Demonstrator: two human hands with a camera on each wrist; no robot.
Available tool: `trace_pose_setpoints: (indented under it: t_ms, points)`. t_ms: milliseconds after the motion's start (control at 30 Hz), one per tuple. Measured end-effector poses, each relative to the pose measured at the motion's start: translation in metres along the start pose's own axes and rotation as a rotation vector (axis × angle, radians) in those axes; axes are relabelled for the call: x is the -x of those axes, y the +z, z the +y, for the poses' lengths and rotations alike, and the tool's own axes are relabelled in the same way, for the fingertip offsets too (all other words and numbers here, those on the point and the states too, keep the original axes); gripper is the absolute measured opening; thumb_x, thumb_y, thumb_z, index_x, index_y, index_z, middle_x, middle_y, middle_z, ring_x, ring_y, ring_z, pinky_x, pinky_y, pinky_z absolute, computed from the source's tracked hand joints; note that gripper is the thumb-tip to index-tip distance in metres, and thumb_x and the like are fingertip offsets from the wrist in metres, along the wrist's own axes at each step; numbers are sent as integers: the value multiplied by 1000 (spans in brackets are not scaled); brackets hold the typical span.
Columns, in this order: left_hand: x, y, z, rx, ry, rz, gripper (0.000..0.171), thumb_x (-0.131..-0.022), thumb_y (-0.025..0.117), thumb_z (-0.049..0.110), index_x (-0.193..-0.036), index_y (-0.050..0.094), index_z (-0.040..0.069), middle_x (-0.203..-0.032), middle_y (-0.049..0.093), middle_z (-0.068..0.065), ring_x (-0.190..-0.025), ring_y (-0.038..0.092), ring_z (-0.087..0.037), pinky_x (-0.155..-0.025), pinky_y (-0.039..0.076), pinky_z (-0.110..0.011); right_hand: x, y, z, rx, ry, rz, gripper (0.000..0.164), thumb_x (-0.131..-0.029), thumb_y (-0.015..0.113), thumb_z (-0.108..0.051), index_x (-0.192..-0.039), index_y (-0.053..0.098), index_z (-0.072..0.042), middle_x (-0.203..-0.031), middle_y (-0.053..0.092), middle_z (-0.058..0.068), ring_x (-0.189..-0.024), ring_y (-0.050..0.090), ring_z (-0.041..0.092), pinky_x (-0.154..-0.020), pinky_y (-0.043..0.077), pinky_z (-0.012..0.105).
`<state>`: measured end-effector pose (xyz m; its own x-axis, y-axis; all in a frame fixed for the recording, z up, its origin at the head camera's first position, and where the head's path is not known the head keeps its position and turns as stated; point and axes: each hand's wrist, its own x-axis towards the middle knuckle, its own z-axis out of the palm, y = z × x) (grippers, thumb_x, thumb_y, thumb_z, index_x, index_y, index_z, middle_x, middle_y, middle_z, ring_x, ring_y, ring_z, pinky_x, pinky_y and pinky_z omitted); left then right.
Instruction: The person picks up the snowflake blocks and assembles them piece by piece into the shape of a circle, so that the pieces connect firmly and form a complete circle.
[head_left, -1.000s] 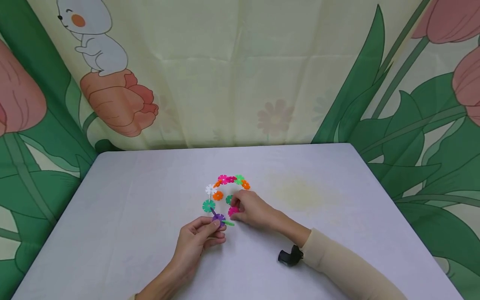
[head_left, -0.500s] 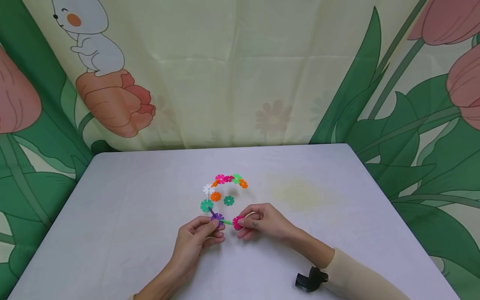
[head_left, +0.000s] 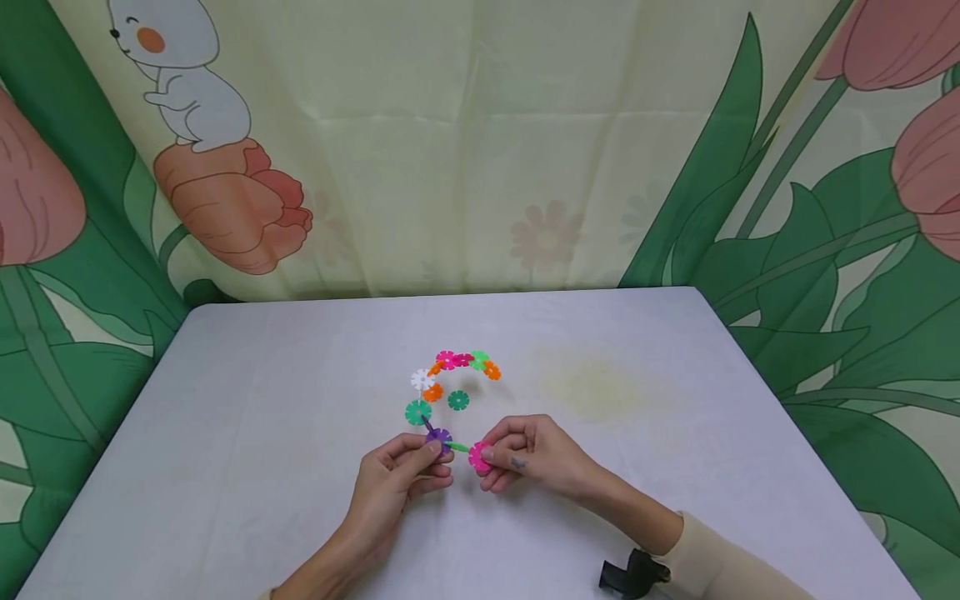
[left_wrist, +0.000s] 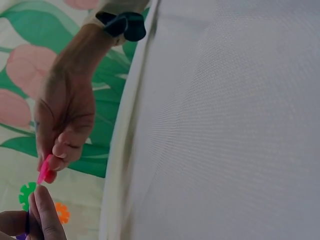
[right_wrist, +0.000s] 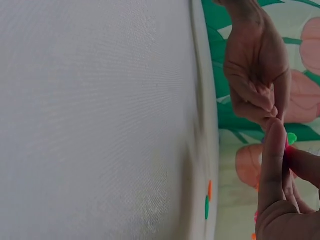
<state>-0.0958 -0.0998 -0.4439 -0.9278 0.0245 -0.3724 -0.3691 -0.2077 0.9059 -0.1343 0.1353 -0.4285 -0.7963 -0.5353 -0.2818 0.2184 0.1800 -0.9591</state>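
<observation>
In the head view, my left hand (head_left: 397, 479) pinches a purple snowflake disc (head_left: 439, 440) at the near end of a curved chain of slotted plastic discs. A green disc (head_left: 457, 447), seen edge-on, sticks out from the purple one. Between the thumb and fingers of my right hand (head_left: 536, 454) is a pink snowflake disc (head_left: 478, 457). Its edge meets the green disc; whether they are slotted together I cannot tell. Beyond the purple disc, the chain runs through a teal disc (head_left: 417, 412) and a white disc (head_left: 422, 380), ending at an orange disc (head_left: 492, 370).
Inside the chain's curve, a loose teal disc (head_left: 458, 400) and an orange disc (head_left: 432, 392) lie on the white-covered table (head_left: 262, 433). A black strap device (head_left: 633, 575) is on the right wrist. A printed curtain (head_left: 465, 167) hangs behind the table.
My right hand has brought the pink disc from beside the loose teal disc toward me, up to the green disc. The loose teal disc is now uncovered. My left hand has hardly moved.
</observation>
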Motion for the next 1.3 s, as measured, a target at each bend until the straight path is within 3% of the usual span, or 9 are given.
trace_pose_setpoints:
  t_ms: [133,400,933,1300]
  points:
    - [0,-1,0,-4,-5,-3,29,-98,78,21,-114,70,-1,-96,81,-9,-90,80,-25,-83,69,-33,0,0,1,21,-19,-13,24,-100,74,-16,-115,71,2,-102,79,27,-79,80,18,-80,69,32]
    - [2,-2,0,-2,15,-51,29,-97,78,20,-113,69,-3,-98,82,-10,-84,80,-23,-83,69,-33,-1,-1,-2,76,-35,-1,24,-99,76,-17,-113,67,0,-97,82,16,-79,81,20,-80,68,30]
    - [6,-4,-2,2,-3,-96,24,-99,76,15,-112,67,-3,-95,82,-8,-81,79,-18,-84,69,-33,0,3,-1,64,-57,-18,19,-98,76,-13,-108,70,3,-96,82,19,-73,79,14,-76,69,33]
    - [5,-5,-2,9,-11,-81,23,-98,77,16,-110,67,-1,-97,82,-10,-81,79,-18,-84,69,-33,0,8,-3,43,-73,-4,20,-98,77,-13,-106,70,4,-99,80,27,-72,80,15,-76,69,35]
